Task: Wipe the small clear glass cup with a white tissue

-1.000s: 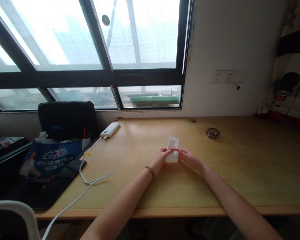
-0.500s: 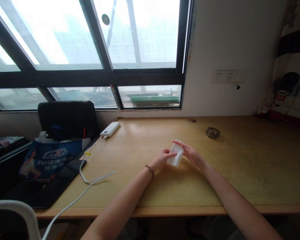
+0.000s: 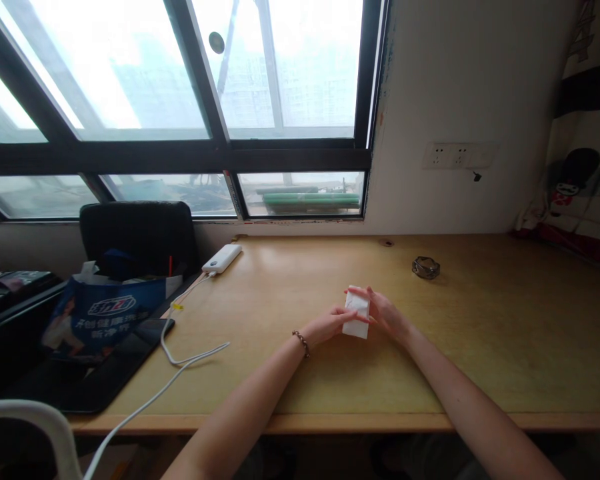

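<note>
A small folded white tissue point(image 3: 356, 327) is held between both hands, above the middle of the wooden desk. My left hand point(image 3: 330, 325) grips it from the left, with the thumb laid across its front and the other fingers hidden behind. From the right, my right hand point(image 3: 387, 315) is closed on its upper and right edges, one finger lying along the top. A dark beaded bracelet point(image 3: 303, 343) circles my left wrist.
On the desk point(image 3: 480, 360), a brown ring-shaped ashtray-like object point(image 3: 426, 267) lies back right. A white power bank point(image 3: 223, 259) with a white cable point(image 3: 180, 363) is at the left edge. Beside the desk, a black chair point(image 3: 137, 230) holds a blue bag point(image 3: 107, 313).
The tissue has turned more upright and moved slightly right and nearer to me. My left thumb now reaches further across its front, and the right hand has shifted slightly.
</note>
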The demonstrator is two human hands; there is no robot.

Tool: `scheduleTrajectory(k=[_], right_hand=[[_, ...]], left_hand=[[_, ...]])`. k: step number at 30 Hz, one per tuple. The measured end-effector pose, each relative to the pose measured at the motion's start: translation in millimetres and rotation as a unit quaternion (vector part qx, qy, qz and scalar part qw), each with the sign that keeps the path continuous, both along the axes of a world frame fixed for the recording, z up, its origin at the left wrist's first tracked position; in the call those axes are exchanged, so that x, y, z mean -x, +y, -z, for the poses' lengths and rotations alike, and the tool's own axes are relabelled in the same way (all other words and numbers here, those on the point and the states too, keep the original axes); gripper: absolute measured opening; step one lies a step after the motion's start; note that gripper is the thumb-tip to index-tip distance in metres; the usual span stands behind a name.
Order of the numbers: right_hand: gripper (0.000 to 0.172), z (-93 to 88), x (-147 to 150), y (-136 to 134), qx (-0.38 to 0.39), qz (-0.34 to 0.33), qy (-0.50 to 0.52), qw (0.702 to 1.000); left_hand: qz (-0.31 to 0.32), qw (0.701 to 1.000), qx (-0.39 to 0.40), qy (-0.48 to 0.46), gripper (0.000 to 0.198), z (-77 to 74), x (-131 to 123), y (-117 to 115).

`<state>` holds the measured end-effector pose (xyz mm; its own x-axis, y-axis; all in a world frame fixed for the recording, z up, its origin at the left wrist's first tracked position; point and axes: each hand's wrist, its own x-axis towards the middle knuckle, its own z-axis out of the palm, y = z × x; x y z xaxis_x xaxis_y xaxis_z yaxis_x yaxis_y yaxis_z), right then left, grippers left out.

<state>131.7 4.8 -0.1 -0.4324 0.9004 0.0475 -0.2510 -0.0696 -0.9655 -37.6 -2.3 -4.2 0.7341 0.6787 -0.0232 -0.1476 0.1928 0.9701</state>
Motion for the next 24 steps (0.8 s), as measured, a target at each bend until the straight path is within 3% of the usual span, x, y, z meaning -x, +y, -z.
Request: scheduleTrajectory(k=[4, 10, 13, 15, 18, 20, 22, 24], right_hand=[[0.048, -0.8, -4, 5, -0.002, 0.042, 0.027, 0.999], [0.042, 0.5, -15, 15, -0.018, 0.123, 0.067, 0.990], [0.047, -0.3, -27, 22, -0.070, 0.209, 0.028, 0.975], [0.048, -3.7, -38, 24, -0.149, 0.316, -0.047, 0.936], [0.050, -7.3, -50, 19, -0.293, 0.429, -0.218, 0.826], [0.052, -3.1, -48, 9, -0.340, 0.388, -0.337, 0.788], [0.051, 7.0, -37, -4, -0.332, 0.265, -0.452, 0.784], [0.051, 19.1, -22, -19, -0.306, 0.152, -0.552, 0.761]], left_hand=[[0.049, 0.998, 0.040, -0.021, 0.046, 5.4, -1, 0], [0.058, 0.997, 0.053, -0.005, 0.048, 6.9, 0, 3], [0.072, 0.996, 0.048, 0.005, 0.048, 2.9, 0, 1], [0.063, 0.997, 0.045, 0.009, 0.048, 0.2, 1, -1], [0.030, 0.999, 0.031, 0.009, 0.047, -1.6, 2, 0], [0.010, 1.000, 0.022, 0.008, 0.045, -1.0, 4, 2], [-0.011, 1.000, 0.016, 0.001, 0.043, 0.5, 5, 5], [-0.039, 0.999, 0.015, -0.009, 0.043, 2.2, 6, 8]])
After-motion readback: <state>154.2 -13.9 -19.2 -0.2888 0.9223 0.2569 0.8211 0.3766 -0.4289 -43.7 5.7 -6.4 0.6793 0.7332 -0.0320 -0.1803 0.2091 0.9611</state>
